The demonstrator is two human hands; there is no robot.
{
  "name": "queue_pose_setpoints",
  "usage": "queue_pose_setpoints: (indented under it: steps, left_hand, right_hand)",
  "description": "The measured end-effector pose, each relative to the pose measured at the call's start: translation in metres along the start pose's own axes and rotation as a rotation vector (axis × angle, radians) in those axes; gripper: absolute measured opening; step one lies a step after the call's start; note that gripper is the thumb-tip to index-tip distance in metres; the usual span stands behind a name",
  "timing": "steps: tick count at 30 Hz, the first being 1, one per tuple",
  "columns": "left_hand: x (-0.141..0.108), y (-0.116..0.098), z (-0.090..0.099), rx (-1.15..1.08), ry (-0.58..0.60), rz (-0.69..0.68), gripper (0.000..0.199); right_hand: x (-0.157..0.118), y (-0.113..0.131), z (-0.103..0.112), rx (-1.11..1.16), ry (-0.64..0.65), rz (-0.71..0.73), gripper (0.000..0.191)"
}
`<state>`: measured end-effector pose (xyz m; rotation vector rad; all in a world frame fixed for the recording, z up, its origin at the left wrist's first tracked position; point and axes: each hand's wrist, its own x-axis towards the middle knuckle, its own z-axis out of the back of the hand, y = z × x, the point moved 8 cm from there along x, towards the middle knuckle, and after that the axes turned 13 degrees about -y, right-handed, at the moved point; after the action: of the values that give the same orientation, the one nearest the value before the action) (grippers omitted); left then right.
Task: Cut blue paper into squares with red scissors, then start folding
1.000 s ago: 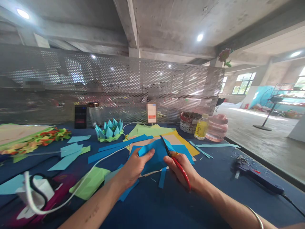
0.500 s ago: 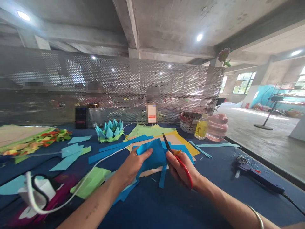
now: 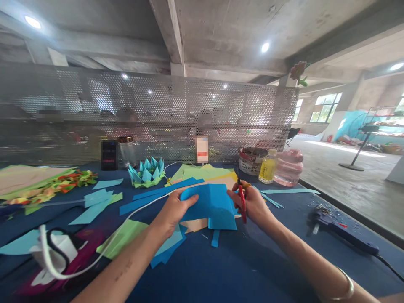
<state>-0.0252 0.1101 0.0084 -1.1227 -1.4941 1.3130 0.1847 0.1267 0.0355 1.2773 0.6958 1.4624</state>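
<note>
Head view: red-handled scissors (image 3: 243,203) in right hand (image 3: 254,203).

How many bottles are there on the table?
3: a clear bottle at the back left, a yellow-labelled bottle and a pink bottle side by side towards the right. More could be hidden.

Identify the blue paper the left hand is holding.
The wide, creased sheet, in the left hand with thumb on top; other blue pieces, like the long strips beyond and short strip nearer the person, lie unheld.
</note>
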Motion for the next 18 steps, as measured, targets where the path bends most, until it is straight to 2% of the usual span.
queue_pose_setpoints:
  steps: [3, 7, 14, 18]
  left_hand:
    - [-0.001, -0.002, -0.002, 0.056, 0.020, -0.023, 0.032]
    - [-0.006, 0.003, -0.010, 0.067, 0.062, 0.027, 0.030]
    - [-0.017, 0.008, -0.027, -0.005, 0.262, 0.085, 0.034]
    - [-0.008, 0.009, -0.016, 0.045, 0.177, 0.095, 0.033]
  right_hand:
    - [-0.004, -0.011, -0.011, -0.025, 0.083, -0.051, 0.034]
    - [-0.019, -0.008, -0.031, 0.053, 0.210, -0.054, 0.037]
    - [-0.019, 0.001, -0.024, -0.017, 0.064, 0.080, 0.027]
    - [-0.015, 0.002, -0.020, -0.042, 0.056, 0.095, 0.025]
